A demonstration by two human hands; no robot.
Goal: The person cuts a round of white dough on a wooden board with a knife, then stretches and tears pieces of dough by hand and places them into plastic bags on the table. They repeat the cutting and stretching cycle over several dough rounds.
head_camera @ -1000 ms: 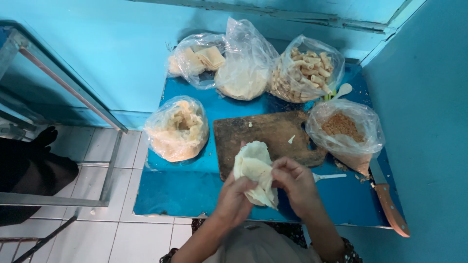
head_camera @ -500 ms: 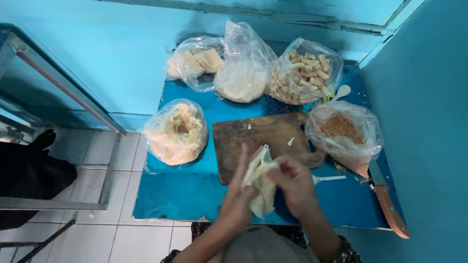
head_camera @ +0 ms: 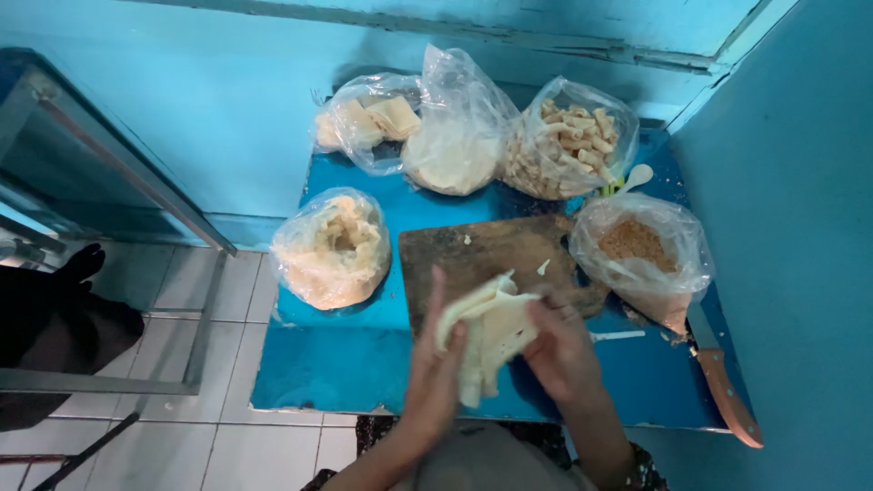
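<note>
— Holding what, and where?

— Both hands grip a pale, floppy dough sheet [head_camera: 486,332] over the near edge of a small blue table [head_camera: 336,373]. The left hand [head_camera: 435,373] presses it from the left with fingers upright; the right hand [head_camera: 559,350] pinches its right side. The sheet hangs just above the near end of a brown wooden cutting board [head_camera: 496,255].

— Has anything changed from a second ago?

— Yes. Then the sheet lay rounder and flatter between the hands; now it is bunched and folded into upright layers, and the left hand has turned more on edge.

— What surrounds them?

— Left of the board sits a clear bag of crumpled dough [head_camera: 332,247]. Along the back wall stand three more bags: folded squares [head_camera: 368,123], a flat pale stack [head_camera: 455,150], and small rolled pieces [head_camera: 568,141]. Right of the board is a bag of brown crumbs [head_camera: 641,250], with a wooden-handled knife [head_camera: 723,382] near the table's right edge.
</note>
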